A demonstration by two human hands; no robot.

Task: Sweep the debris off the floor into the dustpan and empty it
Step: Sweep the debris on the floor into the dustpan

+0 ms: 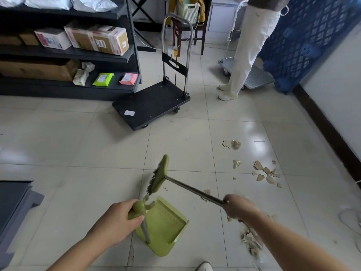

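Observation:
My left hand [119, 218] grips the green top of the handle of a light green dustpan [163, 226], which stands on the tiled floor below me. My right hand [237, 206] grips the metal shaft of a green broom [160, 176]; its head is lifted and tilted, bristles facing left, just above the pan. Torn cardboard scraps [265, 173] and bits of crumpled plastic [235, 144] lie scattered on the floor to the right. More scraps [251, 241] lie under my right forearm.
A black platform cart [150, 104] stands ahead at the centre. Dark shelving with parcels [97, 39] fills the upper left. A person in white trousers [246, 47] stands at the upper right beside a second trolley [256, 78] and a blue pallet [304, 36]. A grey object [13, 204] sits at the left edge.

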